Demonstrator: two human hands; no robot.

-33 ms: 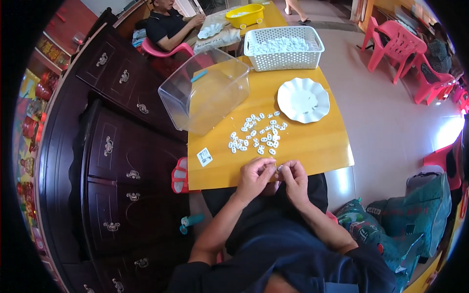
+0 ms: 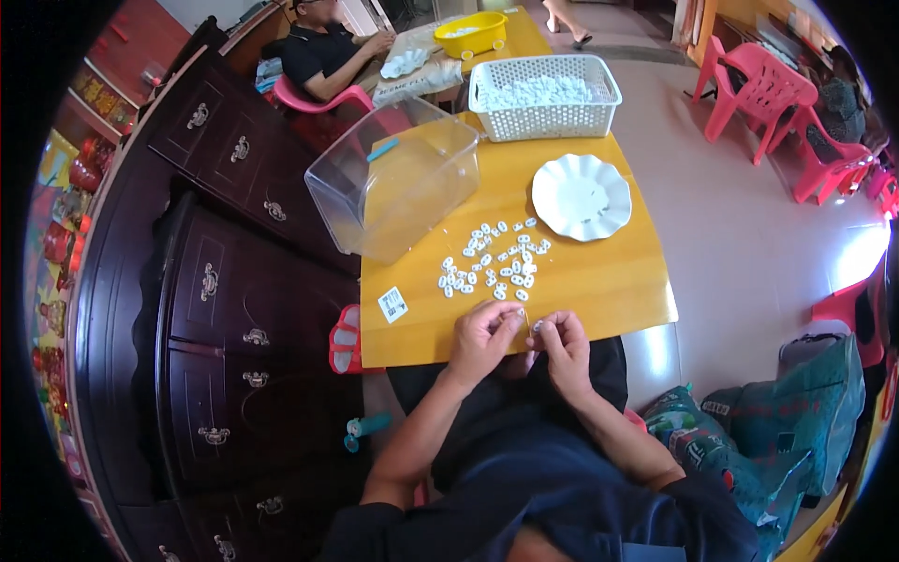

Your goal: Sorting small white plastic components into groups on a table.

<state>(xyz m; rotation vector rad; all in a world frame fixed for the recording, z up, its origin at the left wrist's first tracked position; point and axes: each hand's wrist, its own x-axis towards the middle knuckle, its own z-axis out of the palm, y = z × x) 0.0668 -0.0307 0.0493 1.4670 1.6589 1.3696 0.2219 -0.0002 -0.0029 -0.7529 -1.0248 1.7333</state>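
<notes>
At the near edge of the wooden table (image 2: 421, 339), my two hands are close together with a small gap between them. My right hand (image 2: 566, 348) pinches a small white oval piece (image 2: 538, 325) with dark spots, like those on the table. The fingers of my left hand (image 2: 481, 339) are pinched together on something tiny, too small to name. Just beyond my hands lie several loose white oval pieces (image 2: 518, 267), each with two dark holes or dots. A white scalloped plate (image 2: 582, 196) with a few small dark bits in it sits to their right.
A clear plastic bin (image 2: 412, 187) lies tilted at the left, with a blue strip (image 2: 382, 150) on it. Behind stands a white perforated basket (image 2: 543, 122) full of white pieces. A seated person (image 2: 323, 56) works near a yellow tub (image 2: 471, 36). Dark drawers (image 2: 234, 281) line the left.
My hands have drawn slightly apart, the left one shifting a little to the left. The white oval piece stays in my right fingers.
</notes>
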